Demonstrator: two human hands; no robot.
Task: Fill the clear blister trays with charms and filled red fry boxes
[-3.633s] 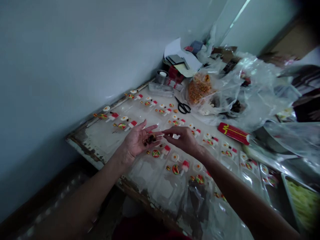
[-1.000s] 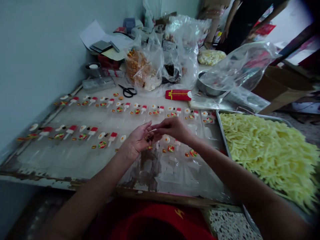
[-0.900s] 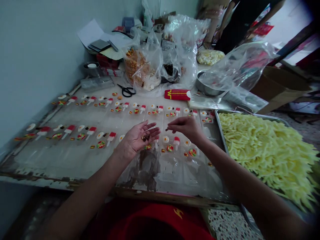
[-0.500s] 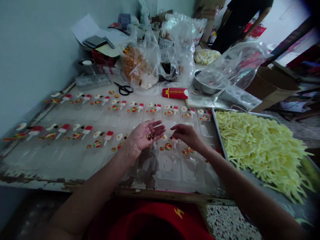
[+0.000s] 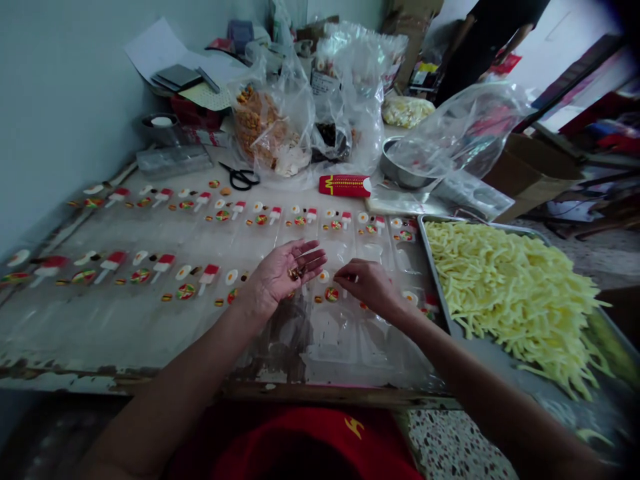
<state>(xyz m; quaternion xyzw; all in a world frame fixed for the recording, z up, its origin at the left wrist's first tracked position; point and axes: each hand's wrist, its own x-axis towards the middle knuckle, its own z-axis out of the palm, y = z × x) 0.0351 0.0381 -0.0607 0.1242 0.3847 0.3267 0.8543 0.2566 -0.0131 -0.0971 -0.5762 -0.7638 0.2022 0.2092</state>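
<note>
Small brown pieces (image 5: 296, 273) held loose on spread, upturned left hand (image 5: 280, 273), best kept level. Right hand (image 5: 369, 285), half-curled, held low over clear plastic (image 5: 339, 330); whether piece is pinched cannot be made out. Fried-egg charm (image 5: 323, 275) just left, pizza charm (image 5: 331, 294) nearer: best left unbumped.

i see a worn table (image 5: 75, 383) holding two rows of clear plastic packs (image 5: 334, 327). at the far side, black scissors (image 5: 243, 178) lie left of a red packet (image 5: 345, 185).
</note>
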